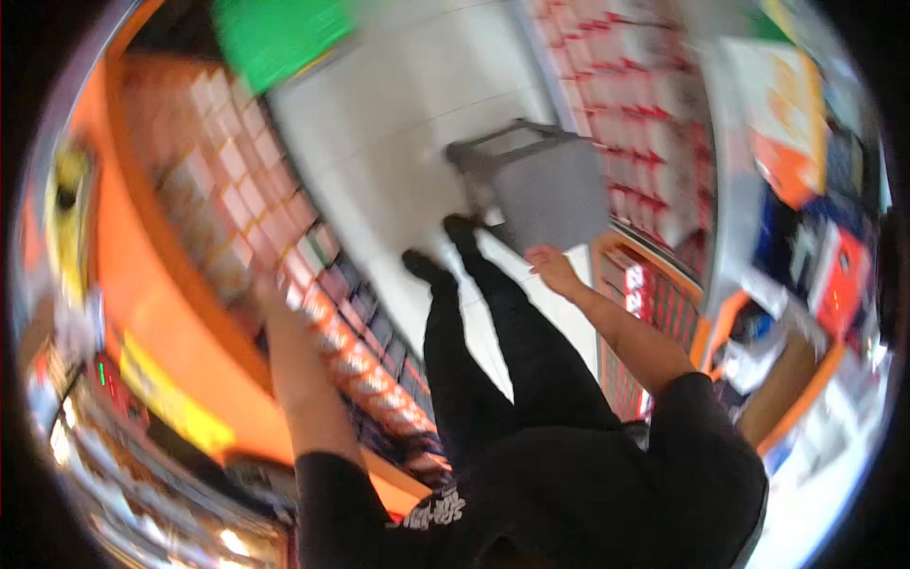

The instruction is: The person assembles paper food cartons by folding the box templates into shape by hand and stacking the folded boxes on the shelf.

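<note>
My left hand (272, 275) is smeared by motion, in front of the shelves on the left. Rows of small packets (251, 190) lie close to it, some pale and some orange. Whether its fingers are apart or closed is too blurred to make out. My right hand (548, 259) hangs with curled fingers at the near edge of a grey box-shaped object (555, 194) on the floor. Touching or just overlapping in view, I cannot tell. A dark frame (512, 140) forms one side of that object. Anything inside my right hand is hidden.
Shelving with red-and-white goods (635, 114) runs along the right. An orange counter edge (161, 284) curves along the left. Pale floor tiles (379, 123) lie between, with a green block (280, 38) at the far end. Red and dark boxes (839, 280) stand far right.
</note>
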A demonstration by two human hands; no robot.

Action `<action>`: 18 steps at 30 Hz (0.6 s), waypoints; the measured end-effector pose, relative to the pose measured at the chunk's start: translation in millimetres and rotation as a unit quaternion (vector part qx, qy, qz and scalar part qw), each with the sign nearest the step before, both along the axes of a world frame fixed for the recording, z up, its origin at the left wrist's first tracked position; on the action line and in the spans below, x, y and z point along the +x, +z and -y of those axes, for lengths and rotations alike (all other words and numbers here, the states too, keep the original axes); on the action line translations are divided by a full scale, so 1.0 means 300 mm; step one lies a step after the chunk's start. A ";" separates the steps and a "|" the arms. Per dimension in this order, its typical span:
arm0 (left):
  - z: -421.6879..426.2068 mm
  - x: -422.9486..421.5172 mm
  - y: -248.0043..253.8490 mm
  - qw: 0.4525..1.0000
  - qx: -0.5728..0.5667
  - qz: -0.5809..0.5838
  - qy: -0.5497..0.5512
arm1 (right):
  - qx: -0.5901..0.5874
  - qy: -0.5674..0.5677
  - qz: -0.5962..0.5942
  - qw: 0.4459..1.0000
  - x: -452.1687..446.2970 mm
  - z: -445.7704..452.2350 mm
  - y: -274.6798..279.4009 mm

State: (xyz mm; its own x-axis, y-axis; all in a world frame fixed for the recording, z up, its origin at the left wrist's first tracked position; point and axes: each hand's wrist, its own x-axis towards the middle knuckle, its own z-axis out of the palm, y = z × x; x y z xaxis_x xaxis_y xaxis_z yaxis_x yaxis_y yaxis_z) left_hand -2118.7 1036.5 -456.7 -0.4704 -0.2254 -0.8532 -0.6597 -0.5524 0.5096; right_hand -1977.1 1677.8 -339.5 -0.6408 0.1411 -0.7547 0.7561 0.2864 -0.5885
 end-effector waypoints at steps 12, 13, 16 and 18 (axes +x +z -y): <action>-0.361 -0.023 0.274 0.985 -0.082 0.103 -0.114 | 0.551 -0.219 -0.354 0.723 -0.334 -0.700 0.900; -0.419 0.004 0.277 0.948 -0.102 0.043 -0.298 | 0.591 -0.203 -0.408 0.666 -0.376 -0.767 0.973; -0.566 0.108 0.288 0.704 -0.147 -0.237 -0.654 | 0.655 -0.141 -0.400 0.625 -0.449 -0.998 1.098; -0.665 0.171 0.335 0.738 -0.044 -0.197 -0.644 | 0.542 -0.149 -0.305 0.769 -0.478 -1.099 1.139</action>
State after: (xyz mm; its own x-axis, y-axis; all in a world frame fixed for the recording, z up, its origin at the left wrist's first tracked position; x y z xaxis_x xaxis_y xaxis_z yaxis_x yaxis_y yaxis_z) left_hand -2067.3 1236.0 -356.1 -0.5502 0.5785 -0.6022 -0.4000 0.4505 0.7982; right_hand -2120.5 2007.7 2.2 -0.6468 0.6839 0.3374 0.5607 0.7264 -0.3976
